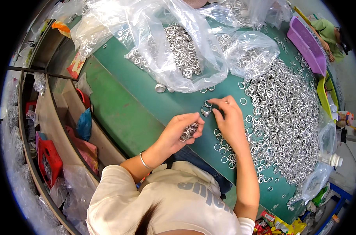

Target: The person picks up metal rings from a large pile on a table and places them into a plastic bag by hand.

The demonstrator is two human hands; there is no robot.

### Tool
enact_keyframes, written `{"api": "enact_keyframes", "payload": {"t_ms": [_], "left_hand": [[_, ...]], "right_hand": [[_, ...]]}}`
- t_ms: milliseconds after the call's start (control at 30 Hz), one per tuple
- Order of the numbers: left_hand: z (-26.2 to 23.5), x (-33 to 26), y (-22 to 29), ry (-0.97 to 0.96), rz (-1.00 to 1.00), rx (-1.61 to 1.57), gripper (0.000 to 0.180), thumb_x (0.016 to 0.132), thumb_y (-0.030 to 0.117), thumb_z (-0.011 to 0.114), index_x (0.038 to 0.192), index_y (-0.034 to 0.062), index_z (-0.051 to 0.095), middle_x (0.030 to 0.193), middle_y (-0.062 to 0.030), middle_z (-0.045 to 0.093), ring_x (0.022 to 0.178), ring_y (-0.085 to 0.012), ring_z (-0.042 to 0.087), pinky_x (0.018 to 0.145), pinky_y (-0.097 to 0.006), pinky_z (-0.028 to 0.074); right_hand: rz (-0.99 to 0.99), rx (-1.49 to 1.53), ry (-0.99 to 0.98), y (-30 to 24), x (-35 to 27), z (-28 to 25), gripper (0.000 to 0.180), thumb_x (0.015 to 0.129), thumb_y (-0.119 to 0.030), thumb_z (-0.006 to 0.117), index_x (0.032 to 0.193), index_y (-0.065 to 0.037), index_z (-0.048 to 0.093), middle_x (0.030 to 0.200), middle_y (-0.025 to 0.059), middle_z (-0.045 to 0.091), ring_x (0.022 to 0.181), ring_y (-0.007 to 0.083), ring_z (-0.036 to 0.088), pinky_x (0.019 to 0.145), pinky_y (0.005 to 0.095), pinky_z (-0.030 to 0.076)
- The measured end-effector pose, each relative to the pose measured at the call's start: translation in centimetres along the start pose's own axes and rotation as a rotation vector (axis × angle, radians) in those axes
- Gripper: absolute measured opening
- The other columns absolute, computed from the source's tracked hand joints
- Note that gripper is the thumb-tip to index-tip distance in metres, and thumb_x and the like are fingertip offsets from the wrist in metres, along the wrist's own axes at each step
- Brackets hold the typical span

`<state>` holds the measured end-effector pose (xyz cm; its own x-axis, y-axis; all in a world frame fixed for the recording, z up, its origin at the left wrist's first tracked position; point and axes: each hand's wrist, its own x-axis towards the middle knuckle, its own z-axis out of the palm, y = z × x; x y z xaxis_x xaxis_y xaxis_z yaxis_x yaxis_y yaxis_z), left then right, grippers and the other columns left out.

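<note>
Person sits at a green desk (146, 105), stacking small silver metal rings. Left hand (182, 131) is curled shut around a short stack of rings (189, 131), thumb and fingers wrapped on the sides, stack lying roughly sideways in the palm. Right hand (229, 119) is over the desk just beside the left, fingertips pinched together at a thicker ring piece (205, 111) that sits on the desk between the two hands; looks like thumb and forefinger touch it, but whether it is lifted or only touched is hard to tell.

Doing this step well, as a judgement: keep the left-hand stack aligned and clamped lightly so the rings don't fan out, pick one ring at a time with the right fingertips, bring it flat and square to the open end of the stack, and slide it on without loosening the left hold.

Loose rings (281, 117) lie in a big spread pile to the right, touching the right wrist area, with a few scattered singles near the forearm. Clear plastic bags (178, 47) with more rings lie at the far side of the desk. A purple tray (307, 45) sits far right near another person's sleeve (326, 31). Shelves (60, 117) with red and blue items run along the left.
</note>
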<state>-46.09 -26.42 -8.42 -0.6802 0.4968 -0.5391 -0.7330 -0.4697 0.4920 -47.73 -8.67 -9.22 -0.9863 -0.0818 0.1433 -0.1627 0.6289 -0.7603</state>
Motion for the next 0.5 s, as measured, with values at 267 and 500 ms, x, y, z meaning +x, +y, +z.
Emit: {"api": "enact_keyframes", "payload": {"t_ms": [267, 500], "left_hand": [[-0.6, 1.2, -2.4, -0.085, 0.766, 1.104, 0.016, 0.09, 0.012, 0.054, 0.095, -0.0006, 0.062, 0.07, -0.0045, 0.056, 0.056, -0.0078, 0.049, 0.042, -0.019, 0.036], [0.0, 1.2, -0.3, -0.089, -0.168, -0.221, 0.018, 0.091, 0.017, 0.051, 0.095, 0.0009, 0.059, 0.076, -0.0054, 0.053, 0.059, -0.0101, 0.048, 0.038, -0.02, 0.035]], "right_hand": [[0.264, 0.792, 0.058, 0.6, -0.8, -2.3, 0.015, 0.086, -0.008, 0.062, 0.075, -0.001, 0.054, 0.082, 0.0018, 0.05, 0.062, 0.0072, 0.042, 0.053, 0.0206, 0.033], [0.208, 0.009, -0.036, -2.4, -4.9, -3.0, 0.012, 0.082, -0.01, 0.063, 0.083, -0.005, 0.052, 0.062, 0.0076, 0.058, 0.052, 0.0201, 0.061, 0.043, 0.0331, 0.042]]}}
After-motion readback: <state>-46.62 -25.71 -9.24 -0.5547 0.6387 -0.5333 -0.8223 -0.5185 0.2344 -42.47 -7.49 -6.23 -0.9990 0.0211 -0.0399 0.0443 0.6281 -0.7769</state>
